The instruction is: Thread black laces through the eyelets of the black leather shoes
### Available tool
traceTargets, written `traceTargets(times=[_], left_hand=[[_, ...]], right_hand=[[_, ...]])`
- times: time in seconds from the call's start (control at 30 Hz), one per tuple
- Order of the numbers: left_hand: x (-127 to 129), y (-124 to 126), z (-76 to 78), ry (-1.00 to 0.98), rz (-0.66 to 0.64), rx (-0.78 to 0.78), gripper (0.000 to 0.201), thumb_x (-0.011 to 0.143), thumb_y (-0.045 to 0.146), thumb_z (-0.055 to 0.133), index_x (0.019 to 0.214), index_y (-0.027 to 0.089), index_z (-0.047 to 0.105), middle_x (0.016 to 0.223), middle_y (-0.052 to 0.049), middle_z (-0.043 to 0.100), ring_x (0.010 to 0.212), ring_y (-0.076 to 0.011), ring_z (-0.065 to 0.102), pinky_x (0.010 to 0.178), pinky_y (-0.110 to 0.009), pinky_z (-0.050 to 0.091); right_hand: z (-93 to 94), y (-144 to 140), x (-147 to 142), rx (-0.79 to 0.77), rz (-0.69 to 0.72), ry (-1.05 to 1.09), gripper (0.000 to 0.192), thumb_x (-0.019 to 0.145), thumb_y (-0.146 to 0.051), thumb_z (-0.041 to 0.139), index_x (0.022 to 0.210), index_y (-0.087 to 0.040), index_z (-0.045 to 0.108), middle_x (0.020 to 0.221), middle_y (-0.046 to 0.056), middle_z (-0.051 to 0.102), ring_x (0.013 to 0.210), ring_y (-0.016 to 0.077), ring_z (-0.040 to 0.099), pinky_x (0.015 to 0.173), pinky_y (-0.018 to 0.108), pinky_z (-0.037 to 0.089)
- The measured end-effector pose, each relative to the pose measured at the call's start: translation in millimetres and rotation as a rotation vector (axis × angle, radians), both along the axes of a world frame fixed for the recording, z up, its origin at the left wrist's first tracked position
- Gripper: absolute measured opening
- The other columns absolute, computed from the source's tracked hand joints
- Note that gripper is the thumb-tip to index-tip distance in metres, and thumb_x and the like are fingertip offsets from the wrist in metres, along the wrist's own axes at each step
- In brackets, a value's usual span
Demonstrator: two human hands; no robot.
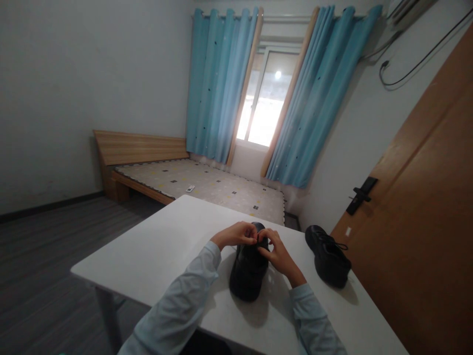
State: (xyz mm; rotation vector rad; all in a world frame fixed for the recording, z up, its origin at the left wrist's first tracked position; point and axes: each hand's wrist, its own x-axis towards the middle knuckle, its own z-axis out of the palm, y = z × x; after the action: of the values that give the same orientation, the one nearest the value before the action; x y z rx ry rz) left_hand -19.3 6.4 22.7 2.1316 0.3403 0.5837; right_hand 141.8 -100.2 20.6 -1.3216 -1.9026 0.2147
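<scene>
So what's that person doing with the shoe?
A person in pale blue-grey sleeves has both hands at a black shoe on the white table. The left hand and the right hand come together over the top of it, fingertips bent in close; what they pinch there is too small to tell. The shoe's heel points toward the person. Off to the right, a second black shoe stands near the table's edge, untouched, with a lace loop sticking out.

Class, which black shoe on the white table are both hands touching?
The black shoe farther from the brown door; the other black, laced shoe stands untouched, nearer it.
</scene>
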Motion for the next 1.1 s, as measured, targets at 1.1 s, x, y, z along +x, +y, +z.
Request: traceTargets(times=[1.1], left_hand=[[1.5,2.5,-2.3,0.077,-0.001,-0.039,0.011,0.066,0.016,0.057,0.076,0.013,0.056,0.067,0.004,0.050,0.063,-0.0091,0.044,0.058,-0.021,0.034]], right_hand=[[-4.1,-2.0,-10.8,0.155,-0.056,-0.164,0.011,0.075,-0.011,0.051,0.081,-0.020,0.049,0.085,0.005,0.055,0.085,0.0228,0.046,0.077,0.037,0.039]])
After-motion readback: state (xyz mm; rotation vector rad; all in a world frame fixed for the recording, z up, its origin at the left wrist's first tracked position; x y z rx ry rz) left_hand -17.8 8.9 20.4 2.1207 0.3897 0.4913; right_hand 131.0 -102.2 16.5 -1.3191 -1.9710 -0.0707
